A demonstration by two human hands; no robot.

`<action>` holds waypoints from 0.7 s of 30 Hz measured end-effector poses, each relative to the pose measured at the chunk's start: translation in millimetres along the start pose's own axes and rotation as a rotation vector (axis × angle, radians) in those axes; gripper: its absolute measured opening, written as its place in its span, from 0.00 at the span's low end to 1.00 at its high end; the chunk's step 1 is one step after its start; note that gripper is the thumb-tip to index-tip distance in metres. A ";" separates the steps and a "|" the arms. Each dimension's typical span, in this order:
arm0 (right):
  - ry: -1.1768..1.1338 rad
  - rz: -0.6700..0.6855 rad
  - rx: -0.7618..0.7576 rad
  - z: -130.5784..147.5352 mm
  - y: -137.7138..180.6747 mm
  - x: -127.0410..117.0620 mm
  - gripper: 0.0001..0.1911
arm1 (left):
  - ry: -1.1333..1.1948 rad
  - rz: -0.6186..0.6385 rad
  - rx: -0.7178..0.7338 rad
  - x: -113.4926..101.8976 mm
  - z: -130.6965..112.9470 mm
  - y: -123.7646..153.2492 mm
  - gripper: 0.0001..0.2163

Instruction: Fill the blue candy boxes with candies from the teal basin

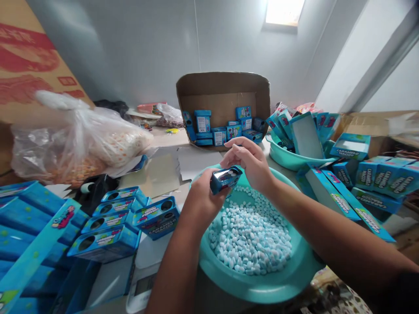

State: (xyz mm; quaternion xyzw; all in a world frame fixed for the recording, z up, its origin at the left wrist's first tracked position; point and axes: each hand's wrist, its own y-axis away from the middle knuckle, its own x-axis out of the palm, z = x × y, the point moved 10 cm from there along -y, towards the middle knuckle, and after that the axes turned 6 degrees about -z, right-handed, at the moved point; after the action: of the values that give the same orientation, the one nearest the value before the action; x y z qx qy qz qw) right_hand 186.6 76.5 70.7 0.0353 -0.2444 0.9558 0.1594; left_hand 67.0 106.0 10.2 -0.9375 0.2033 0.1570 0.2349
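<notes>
We read "CARAMELO MASCO" on the open blue cartons stacked to the right of our fingers; the print on the small windowed boxes piled down to their left is too blurred to read. The big cardboard sheet at far left carries red printing, unreadable.

The tabletop is pale, littered with paper sheets; a clear plastic bag of orange-white candy lies off to the left. Beyond the fingers, a brown cardboard box on its side holds more blue boxes. Grey walls, a bright window up top.

Our left hand grips a small blue box, fingers closed around its lower end. The box's long axis runs nearly level, left-right, rising slightly rightward, clear window facing up. Our right hand has its fingers curled at the box's right end, touching it. Both hover over the teal basin of pale blue-white candies, directly beneath the fingers.
</notes>
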 end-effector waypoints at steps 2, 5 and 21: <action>0.030 -0.022 -0.054 5.8 -2.4 -4.1 0.10 | 0.010 -0.007 -0.005 -1.4 -1.2 -0.1 0.19; 0.192 -0.027 -0.097 8.3 -7.9 -10.4 0.10 | -0.024 -0.040 -0.041 -7.1 -0.8 -0.1 0.19; 0.626 -0.042 0.476 -102.7 -17.5 -74.7 0.10 | -0.125 -0.233 -0.130 -32.1 7.3 -1.6 0.19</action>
State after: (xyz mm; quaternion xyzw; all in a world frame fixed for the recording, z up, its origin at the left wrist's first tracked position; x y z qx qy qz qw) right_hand 264.1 118.7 -22.4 -0.2169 0.0452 0.9469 0.2331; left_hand 38.4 120.8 17.2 -0.9564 0.0675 0.1995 0.2024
